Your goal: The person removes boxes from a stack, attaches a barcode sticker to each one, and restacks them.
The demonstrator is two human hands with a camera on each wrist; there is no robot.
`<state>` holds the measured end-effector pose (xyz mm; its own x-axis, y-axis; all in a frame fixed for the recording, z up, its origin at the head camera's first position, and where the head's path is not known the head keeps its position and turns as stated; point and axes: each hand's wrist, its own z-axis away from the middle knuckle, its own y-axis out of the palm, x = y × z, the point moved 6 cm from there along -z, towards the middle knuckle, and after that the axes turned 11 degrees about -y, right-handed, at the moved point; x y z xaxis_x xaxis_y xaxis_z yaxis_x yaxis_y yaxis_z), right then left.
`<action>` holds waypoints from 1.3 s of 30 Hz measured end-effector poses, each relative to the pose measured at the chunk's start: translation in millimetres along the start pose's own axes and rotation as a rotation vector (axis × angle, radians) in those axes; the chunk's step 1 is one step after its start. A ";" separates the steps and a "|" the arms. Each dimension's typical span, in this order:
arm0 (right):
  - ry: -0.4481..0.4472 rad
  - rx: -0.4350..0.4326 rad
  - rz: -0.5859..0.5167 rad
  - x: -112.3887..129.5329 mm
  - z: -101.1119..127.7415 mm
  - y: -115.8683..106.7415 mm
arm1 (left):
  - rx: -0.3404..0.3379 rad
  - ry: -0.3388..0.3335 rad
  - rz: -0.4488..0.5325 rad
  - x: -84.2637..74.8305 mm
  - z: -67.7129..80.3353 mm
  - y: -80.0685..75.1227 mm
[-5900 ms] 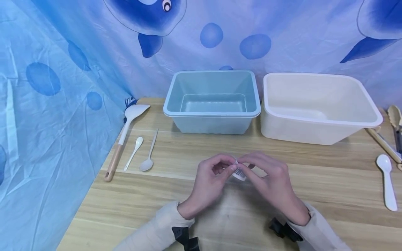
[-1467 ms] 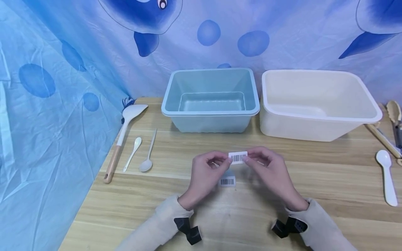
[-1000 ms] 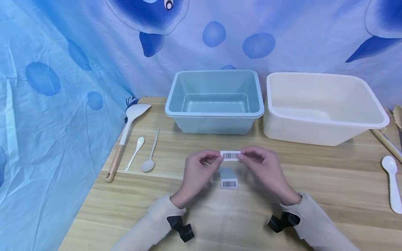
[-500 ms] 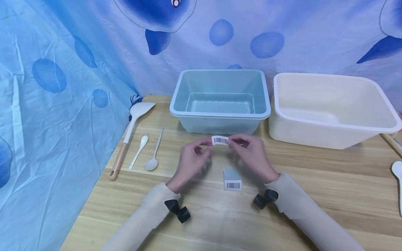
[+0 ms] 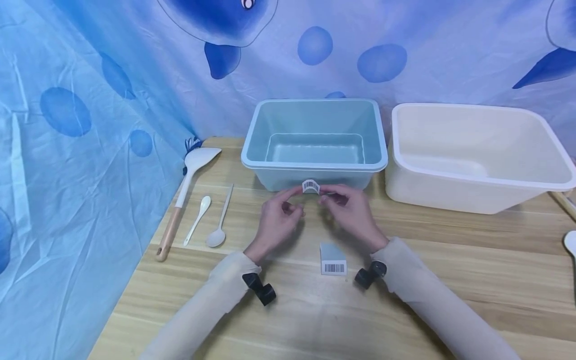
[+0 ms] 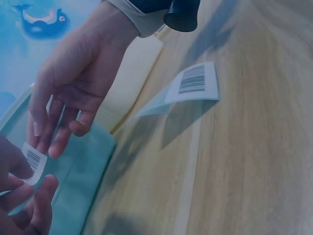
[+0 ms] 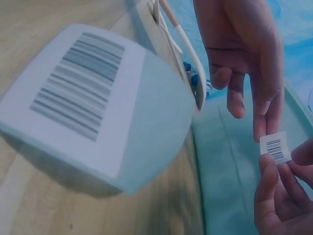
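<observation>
A small white barcode sticker [image 5: 311,186] is stretched between both hands in front of the front wall of the blue-grey basin [image 5: 315,166], its middle bowed upward. My left hand [image 5: 274,222] touches the sticker's left end with a straight index finger, the thumb well apart below. My right hand [image 5: 353,212] has its index finger and thumb at the sticker's right end, the thumb at its lower corner in the right wrist view. Between the forearms lies a curled backing sheet [image 5: 330,250] carrying a second barcode sticker [image 5: 334,268].
To the right stands a white basin [image 5: 454,190]. A white turner with a wooden handle [image 5: 177,210], a short spoon [image 5: 198,219] and a long-handled spoon [image 5: 218,234] lie at left. A white spoon [image 5: 571,244] is cut off at the right edge. A blue printed curtain [image 5: 270,55] hangs behind.
Earlier, both hands worked at the sticker low over the table. It was then held flat above the backing sheet; both hands have carried it forward to the basin, and the left thumb has parted from it.
</observation>
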<state>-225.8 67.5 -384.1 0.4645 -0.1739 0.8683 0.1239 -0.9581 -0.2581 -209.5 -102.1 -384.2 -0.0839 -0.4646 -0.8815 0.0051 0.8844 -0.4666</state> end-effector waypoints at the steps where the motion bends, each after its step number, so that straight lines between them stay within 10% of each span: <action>1: -0.004 0.000 0.005 -0.3 -0.4 0.7 | 0.001 0.004 0.000 -0.2 -0.4 0.3; 39: 0.049 -0.044 0.037 -7.6 -0.8 -1.5 | -0.027 -0.042 0.078 12.3 -9.7 1.7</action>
<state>-230.2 70.1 -390.0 0.4248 -0.2194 0.8783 0.0686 -0.9596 -0.2728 -220.2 -105.9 -395.1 -0.0427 -0.3949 -0.9177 -0.0166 0.9187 -0.3945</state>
